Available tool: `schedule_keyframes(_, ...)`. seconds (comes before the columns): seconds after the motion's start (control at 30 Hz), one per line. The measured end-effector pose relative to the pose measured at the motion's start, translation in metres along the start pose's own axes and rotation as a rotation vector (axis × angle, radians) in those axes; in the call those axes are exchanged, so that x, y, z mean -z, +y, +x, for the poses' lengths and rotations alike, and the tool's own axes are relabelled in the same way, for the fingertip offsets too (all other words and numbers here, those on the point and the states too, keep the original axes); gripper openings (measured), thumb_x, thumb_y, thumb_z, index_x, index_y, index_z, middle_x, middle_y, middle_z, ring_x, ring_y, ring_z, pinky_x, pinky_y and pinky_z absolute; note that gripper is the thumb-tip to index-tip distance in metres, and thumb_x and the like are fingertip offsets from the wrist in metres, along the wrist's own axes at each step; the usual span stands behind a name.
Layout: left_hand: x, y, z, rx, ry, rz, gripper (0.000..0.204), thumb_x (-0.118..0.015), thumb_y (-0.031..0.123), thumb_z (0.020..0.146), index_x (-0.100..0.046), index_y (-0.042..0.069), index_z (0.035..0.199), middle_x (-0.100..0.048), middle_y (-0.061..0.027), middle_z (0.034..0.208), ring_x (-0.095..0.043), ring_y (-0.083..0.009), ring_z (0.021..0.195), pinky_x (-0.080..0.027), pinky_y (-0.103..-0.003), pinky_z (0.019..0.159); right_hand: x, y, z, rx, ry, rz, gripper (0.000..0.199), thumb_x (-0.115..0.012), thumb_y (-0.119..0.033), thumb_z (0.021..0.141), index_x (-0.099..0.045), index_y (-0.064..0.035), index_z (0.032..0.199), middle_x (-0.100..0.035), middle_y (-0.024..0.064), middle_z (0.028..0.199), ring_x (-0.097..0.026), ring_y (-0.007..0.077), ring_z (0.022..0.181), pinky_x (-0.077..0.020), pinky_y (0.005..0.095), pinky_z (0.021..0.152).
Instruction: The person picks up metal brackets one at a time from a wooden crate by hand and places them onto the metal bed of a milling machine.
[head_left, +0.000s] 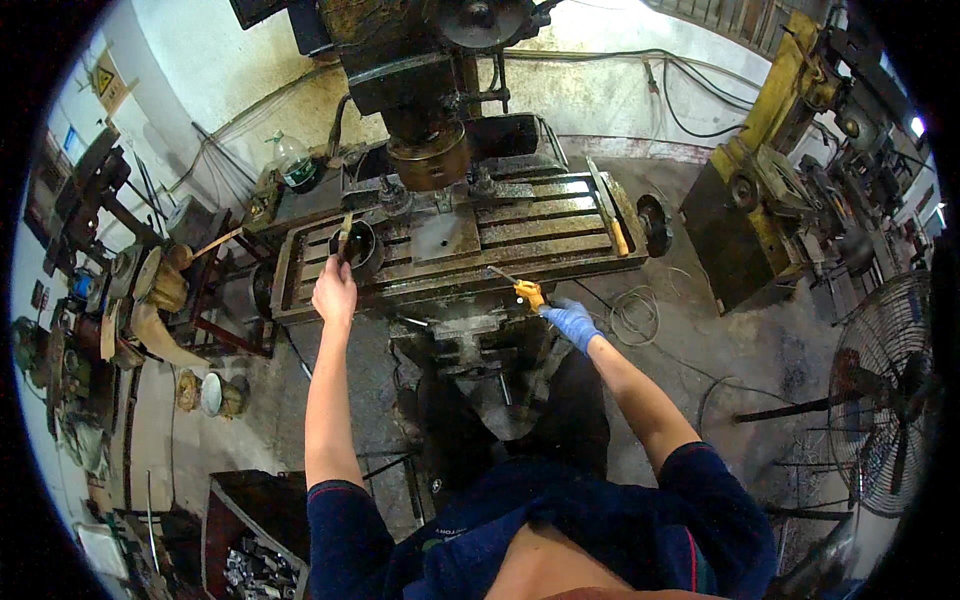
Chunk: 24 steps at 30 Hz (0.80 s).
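My bare left hand (335, 290) is closed round the handle of a brush (345, 235), whose pale bristles point away from me. The brush is at the left part of a slotted milling machine table (545, 245), beside a round dark bowl (362, 240). My right hand (572, 322), in a blue glove, grips a yellow air blow gun (530, 293). Its thin nozzle points left, just in front of the table's near edge. A flat metal block (445, 235) sits mid-table under the machine's spindle head (430, 160). A file (618, 232) with an orange-yellow handle lies along the table's right end.
A large black floor fan (885, 390) stands at the right, near a yellow-green machine (745, 190). A coiled hose (635, 315) lies on the floor. At lower left is a bin (225, 510) of metal pieces. A clear plastic bottle (292, 160) stands behind the table.
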<state>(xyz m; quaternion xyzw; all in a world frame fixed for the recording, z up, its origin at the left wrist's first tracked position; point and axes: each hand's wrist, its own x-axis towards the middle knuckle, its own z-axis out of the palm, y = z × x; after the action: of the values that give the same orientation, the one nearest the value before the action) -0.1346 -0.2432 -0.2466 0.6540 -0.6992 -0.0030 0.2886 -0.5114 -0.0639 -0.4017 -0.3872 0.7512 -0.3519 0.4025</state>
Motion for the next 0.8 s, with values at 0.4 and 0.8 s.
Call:
schedule_keyframes(0.4,0.041,-0.039,-0.05,0.196,-0.142,-0.62,0.037,-0.052,0.03,0.085,-0.058,0.0,0.106,-0.062,-0.0098,0.073,-0.056,-0.0134,0.051,-0.044,-0.027,0.048,-0.033,-0.031,-0.015,0.131,0.054,0.201,0.045,-0.073,-0.026,0.069,-0.056,-0.0014,0.103,-0.063,0.0093,0.085,-0.057,0.0152,0.076,-0.0439,0.027,0.072)
schedule_keyframes(0.8,0.033,-0.041,-0.115,-0.047,-0.39,-0.425,0.028,-0.057,0.024,0.079,-0.061,0.003,0.098,-0.062,-0.0191,0.081,-0.06,-0.0344,0.08,-0.047,-0.04,0.069,0.026,-0.199,-0.084,0.332,0.086,-0.937,0.056,-0.061,-0.05,0.069,-0.056,-0.0034,0.1,-0.062,0.0199,0.089,-0.06,0.0337,0.085,-0.0468,0.0393,0.076)
